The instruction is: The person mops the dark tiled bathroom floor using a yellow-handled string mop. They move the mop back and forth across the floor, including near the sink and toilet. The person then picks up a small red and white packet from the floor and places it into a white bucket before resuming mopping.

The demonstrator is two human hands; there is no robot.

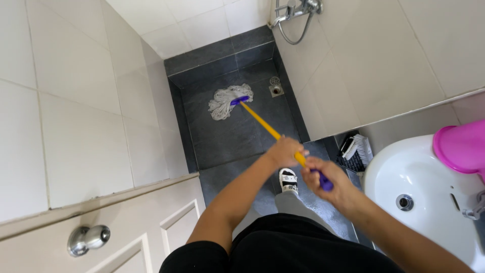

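No packages, labels, signs or screens visible.

A small home bathroom seen from above. Pale wall tiles (76,65) rise at nine o'clock, a dark tiled shower floor (227,126) with a drain (275,90) lies at twelve, a white washbasin (419,187) sits at four, a shower tap (298,7) at one.

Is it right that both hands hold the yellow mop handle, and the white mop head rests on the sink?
Not quite. Both hands, left and right, hold the yellow mop handle, but the head view shows the white mop head on the dark floor.
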